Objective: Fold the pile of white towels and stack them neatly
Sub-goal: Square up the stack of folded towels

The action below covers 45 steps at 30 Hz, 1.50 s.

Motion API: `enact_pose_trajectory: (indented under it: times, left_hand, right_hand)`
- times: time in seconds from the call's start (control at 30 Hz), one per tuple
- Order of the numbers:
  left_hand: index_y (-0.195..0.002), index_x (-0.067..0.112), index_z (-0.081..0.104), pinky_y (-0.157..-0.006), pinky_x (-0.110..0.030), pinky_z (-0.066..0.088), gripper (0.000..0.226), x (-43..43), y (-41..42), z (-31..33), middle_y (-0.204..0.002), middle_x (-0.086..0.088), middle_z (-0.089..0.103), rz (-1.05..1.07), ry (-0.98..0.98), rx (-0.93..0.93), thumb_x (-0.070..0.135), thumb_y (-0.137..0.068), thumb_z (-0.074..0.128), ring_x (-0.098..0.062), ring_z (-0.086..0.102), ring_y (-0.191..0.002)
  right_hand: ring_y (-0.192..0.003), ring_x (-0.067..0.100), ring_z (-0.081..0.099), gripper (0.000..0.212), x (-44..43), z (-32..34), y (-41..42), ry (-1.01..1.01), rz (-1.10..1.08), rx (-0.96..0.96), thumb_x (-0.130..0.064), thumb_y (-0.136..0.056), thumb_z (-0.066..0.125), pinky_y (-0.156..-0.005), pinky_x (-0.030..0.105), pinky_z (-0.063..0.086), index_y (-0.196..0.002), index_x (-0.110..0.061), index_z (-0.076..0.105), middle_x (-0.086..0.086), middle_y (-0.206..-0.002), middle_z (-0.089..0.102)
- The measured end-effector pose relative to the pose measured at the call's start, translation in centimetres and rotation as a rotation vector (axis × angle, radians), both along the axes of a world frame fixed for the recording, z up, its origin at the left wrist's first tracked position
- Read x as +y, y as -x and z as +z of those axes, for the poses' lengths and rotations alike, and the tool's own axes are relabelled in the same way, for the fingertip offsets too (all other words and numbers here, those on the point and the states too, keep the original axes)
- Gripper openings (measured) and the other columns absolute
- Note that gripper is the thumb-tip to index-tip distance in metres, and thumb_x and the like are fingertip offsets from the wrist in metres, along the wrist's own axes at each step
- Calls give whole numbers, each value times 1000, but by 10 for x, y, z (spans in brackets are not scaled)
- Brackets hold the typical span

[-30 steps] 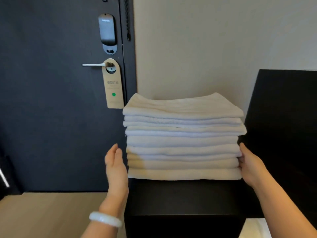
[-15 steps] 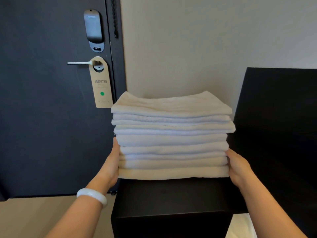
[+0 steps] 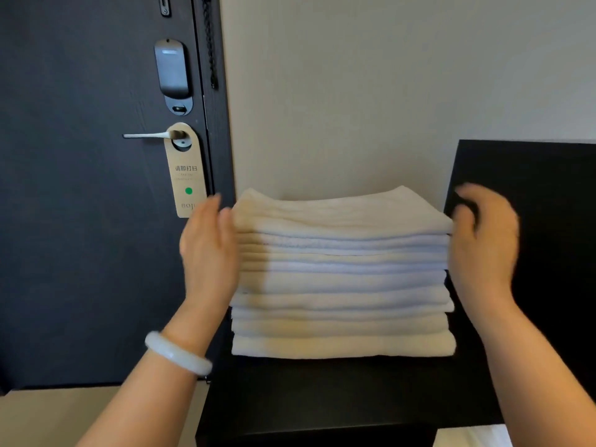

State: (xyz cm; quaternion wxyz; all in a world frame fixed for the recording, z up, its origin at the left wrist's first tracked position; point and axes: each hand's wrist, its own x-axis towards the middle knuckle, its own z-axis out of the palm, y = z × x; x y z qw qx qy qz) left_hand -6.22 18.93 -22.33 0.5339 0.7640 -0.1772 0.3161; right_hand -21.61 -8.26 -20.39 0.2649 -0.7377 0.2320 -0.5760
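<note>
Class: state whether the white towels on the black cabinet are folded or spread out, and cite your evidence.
Folded: the towels lie in flat, even layers, one atop another, rounded fold edges facing the camera.

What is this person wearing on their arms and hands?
Nothing covers either arm: no sleeves and no gloves show. The left hand has one ornament at its wrist, a smooth, rounded, milky white bangle. The right wrist bears nothing, and the right hand is too blurred to show whether it has a ring.
</note>
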Motion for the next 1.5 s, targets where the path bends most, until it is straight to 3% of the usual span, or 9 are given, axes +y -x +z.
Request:
enact_pose_trajectory:
  times: [0.1, 0.2, 0.27, 0.43, 0.57, 0.7, 0.93, 1.27, 1.5]
  left_hand:
    - [-151, 20, 35, -120, -52, 16, 54, -34, -6, 41, -154, -7, 37, 0, -706, -275, 43, -104, 22, -28, 27, -145]
    - [-158, 28, 8, -121, -51, 5, 59, -47, -22, 41, -166, -5, 7, -57, -1261, 51, 52, -104, 16, -28, 6, -151]
    - [-158, 28, -1, -121, -50, 9, 57, -37, -26, 35, -166, -5, -4, -170, -1392, 231, 48, -106, 14, -29, 2, -152]
    - [-156, 25, 18, -116, -48, 21, 48, -47, -22, 65, -154, -12, 32, -18, -1420, 141, 30, -108, 16, -34, 29, -141]
    - [-157, 29, 14, -119, -56, -6, 59, -71, -47, 67, -166, -3, 3, -59, -1281, 119, 54, -103, 13, -28, -4, -152]
    - [-157, 35, 3, -116, -65, -2, 71, -64, -77, 52, -166, 3, -3, -141, -1284, 347, 69, -96, 12, -25, -9, -152]
    - [-157, 31, -6, -121, -55, -3, 76, -65, -87, 44, -165, -2, -15, -233, -1330, 427, 70, -95, 16, -24, -20, -150]
    - [-153, 36, -19, -122, -53, 0, 76, -56, -74, 37, -158, 3, -35, -332, -1277, 541, 70, -94, 15, -18, -32, -145]
    - [-154, 29, -20, -122, -53, 2, 70, -38, -39, 46, -160, -3, -30, -292, -1287, 500, 59, -100, 13, -27, -27, -147]
  right_hand:
    - [-144, 23, 34, 41, 24, 39, -57, 411, 269, 395, -23, -106, 42, -118, 38, 22, -146, -18, 47, 5, -153, 42]
    - [-152, 25, 10, 51, 5, 27, -96, 550, 209, 1126, -38, -109, 22, -122, 53, 5, -158, -26, 17, 4, -166, 12]
    - [-153, 29, -1, 54, -18, 12, -93, 521, 166, 1365, -38, -109, 17, -122, 52, 3, -159, -26, 3, 5, -167, -4]
    - [-149, 31, 21, 63, -13, 44, -94, 423, 92, 1214, -60, -102, 22, -120, 51, 16, -154, -26, 29, 2, -163, 25]
    - [-153, 24, 5, 63, -14, 53, -114, 450, 67, 1191, -64, -101, 20, -120, 59, 7, -156, -33, 24, -3, -165, 16]
    - [-153, 23, 7, 63, -58, 31, -112, 236, 170, 1240, -63, -101, 21, -121, 56, 11, -157, -34, 19, -5, -166, 15]
    - [-153, 20, 0, 65, -73, 14, -118, 256, 239, 1271, -58, -102, 20, -124, 44, 4, -159, -29, 8, -1, -167, 4]
    - [-148, 5, -22, 71, -58, 13, -89, 99, 269, 1298, -69, -95, 18, -118, 55, 23, -155, -44, -9, -19, -161, -23]
    - [-150, 16, -22, 68, -29, 31, -72, 79, 197, 1431, -56, -103, 19, -117, 59, 18, -156, -32, -15, -6, -162, -27]
